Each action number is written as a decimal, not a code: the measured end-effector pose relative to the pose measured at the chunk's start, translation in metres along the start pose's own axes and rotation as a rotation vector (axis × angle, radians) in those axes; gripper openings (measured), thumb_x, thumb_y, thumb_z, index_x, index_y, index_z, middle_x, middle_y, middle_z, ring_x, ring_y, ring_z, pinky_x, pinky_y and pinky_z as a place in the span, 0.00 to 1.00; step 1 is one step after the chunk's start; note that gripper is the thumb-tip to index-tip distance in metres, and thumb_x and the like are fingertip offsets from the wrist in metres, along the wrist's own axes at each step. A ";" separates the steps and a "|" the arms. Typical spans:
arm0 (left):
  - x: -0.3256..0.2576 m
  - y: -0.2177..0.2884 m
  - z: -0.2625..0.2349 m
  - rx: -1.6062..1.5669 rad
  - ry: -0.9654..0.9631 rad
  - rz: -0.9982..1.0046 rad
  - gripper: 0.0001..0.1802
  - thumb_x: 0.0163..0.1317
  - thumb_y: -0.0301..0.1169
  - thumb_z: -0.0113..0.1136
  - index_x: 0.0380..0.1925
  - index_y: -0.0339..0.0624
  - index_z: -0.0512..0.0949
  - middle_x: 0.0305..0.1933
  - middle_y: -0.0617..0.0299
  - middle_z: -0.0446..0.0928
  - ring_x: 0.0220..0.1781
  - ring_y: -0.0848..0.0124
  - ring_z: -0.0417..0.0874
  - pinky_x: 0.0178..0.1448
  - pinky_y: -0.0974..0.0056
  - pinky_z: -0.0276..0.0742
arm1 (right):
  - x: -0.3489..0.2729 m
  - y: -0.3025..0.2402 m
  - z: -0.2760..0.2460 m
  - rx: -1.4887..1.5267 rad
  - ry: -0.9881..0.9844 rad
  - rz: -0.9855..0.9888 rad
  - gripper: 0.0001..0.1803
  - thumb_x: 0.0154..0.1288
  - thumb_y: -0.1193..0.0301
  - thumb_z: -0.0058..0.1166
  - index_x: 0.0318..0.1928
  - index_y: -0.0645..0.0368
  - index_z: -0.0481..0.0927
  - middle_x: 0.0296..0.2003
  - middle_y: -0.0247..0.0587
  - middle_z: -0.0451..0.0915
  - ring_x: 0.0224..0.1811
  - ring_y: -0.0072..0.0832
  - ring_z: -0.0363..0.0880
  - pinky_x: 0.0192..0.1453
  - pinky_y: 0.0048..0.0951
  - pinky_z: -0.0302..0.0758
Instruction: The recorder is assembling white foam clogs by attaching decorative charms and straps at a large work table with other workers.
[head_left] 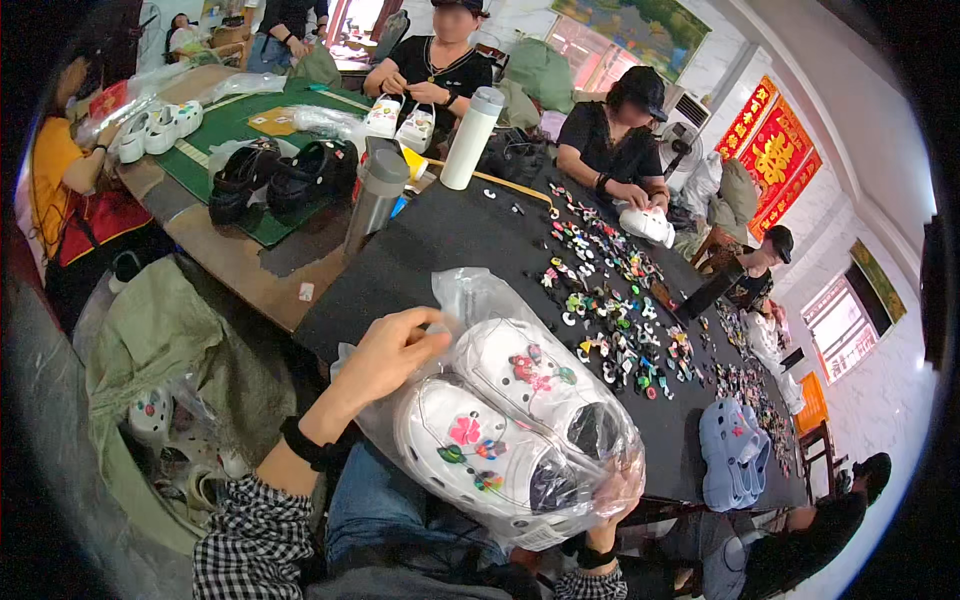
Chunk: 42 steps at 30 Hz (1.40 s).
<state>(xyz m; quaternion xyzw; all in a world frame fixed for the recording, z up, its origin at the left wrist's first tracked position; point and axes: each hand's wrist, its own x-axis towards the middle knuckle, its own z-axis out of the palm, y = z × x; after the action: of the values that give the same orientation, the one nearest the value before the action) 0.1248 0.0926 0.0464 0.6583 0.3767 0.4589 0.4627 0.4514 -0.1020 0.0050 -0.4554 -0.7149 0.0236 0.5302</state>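
A clear plastic bag [455, 285] wraps a pair of white clogs [425, 430] in front of me, above my lap at the table's edge. Pink flowers and other colourful charms dot their tops. My right hand [618, 492] grips the bagged pair at the lower right end, its fingers partly hidden by shiny film. Over the bag's upper left side is my left hand [395, 345], thumb and fingers apart and loosely bent, tips slightly blurred. I see nothing held in it.
Loose charms [620, 300] cover much of the black table [480, 235]. A white bottle [473, 140], a grey tumbler [377, 200], black clogs [312, 175] and light-blue clogs [735, 455] stand on it. Left of me sits a green sack [160, 335] with bagged clogs. Several people work around the table.
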 end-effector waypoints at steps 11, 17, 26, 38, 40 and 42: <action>-0.032 -0.008 -0.041 -0.468 0.602 -0.109 0.11 0.66 0.34 0.56 0.37 0.37 0.78 0.33 0.73 0.73 0.34 0.82 0.70 0.40 0.74 0.66 | 0.037 -0.060 -0.024 -0.047 0.130 -0.128 0.18 0.51 0.60 0.48 0.14 0.61 0.71 0.24 0.45 0.76 0.27 0.37 0.70 0.41 0.38 0.66; -0.067 -0.028 -0.099 -0.522 0.786 -0.045 0.11 0.67 0.35 0.56 0.41 0.38 0.77 0.37 0.70 0.76 0.37 0.80 0.74 0.44 0.74 0.69 | 0.045 -0.061 -0.033 0.001 0.297 -0.133 0.24 0.61 0.54 0.47 0.13 0.53 0.64 0.19 0.38 0.69 0.26 0.32 0.65 0.32 0.34 0.60; -0.147 -0.103 -0.200 -0.571 1.231 0.087 0.09 0.67 0.35 0.56 0.41 0.41 0.76 0.40 0.66 0.77 0.44 0.75 0.76 0.53 0.66 0.71 | 0.067 0.000 -0.036 -0.661 0.332 -0.771 0.42 0.66 0.51 0.52 0.70 0.60 0.50 0.66 0.56 0.57 0.66 0.47 0.61 0.70 0.51 0.60; -0.193 -0.042 -0.211 -0.452 1.614 0.284 0.13 0.70 0.36 0.49 0.48 0.40 0.70 0.49 0.61 0.72 0.53 0.70 0.72 0.60 0.65 0.66 | 0.102 0.022 0.059 -0.135 0.269 0.059 0.13 0.69 0.71 0.41 0.27 0.64 0.66 0.28 0.39 0.65 0.32 0.28 0.63 0.39 0.29 0.63; -0.177 -0.016 -0.209 -0.434 1.616 0.374 0.14 0.71 0.36 0.47 0.50 0.40 0.69 0.54 0.57 0.70 0.58 0.66 0.69 0.66 0.63 0.61 | 0.106 0.008 0.066 -0.152 0.251 0.055 0.15 0.70 0.73 0.40 0.24 0.66 0.64 0.28 0.40 0.65 0.31 0.29 0.61 0.37 0.28 0.60; -0.164 0.007 -0.206 -0.433 1.478 0.515 0.19 0.71 0.37 0.42 0.57 0.39 0.64 0.67 0.51 0.61 0.71 0.60 0.57 0.76 0.59 0.46 | 0.111 0.002 0.061 -0.148 0.233 0.114 0.15 0.69 0.73 0.40 0.24 0.66 0.64 0.28 0.40 0.65 0.31 0.29 0.62 0.36 0.28 0.60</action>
<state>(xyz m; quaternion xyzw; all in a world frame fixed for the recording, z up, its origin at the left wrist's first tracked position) -0.1193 -0.0064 0.0420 0.1470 0.3247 0.9298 0.0912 0.4021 0.0016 0.0596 -0.5327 -0.6214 -0.0521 0.5722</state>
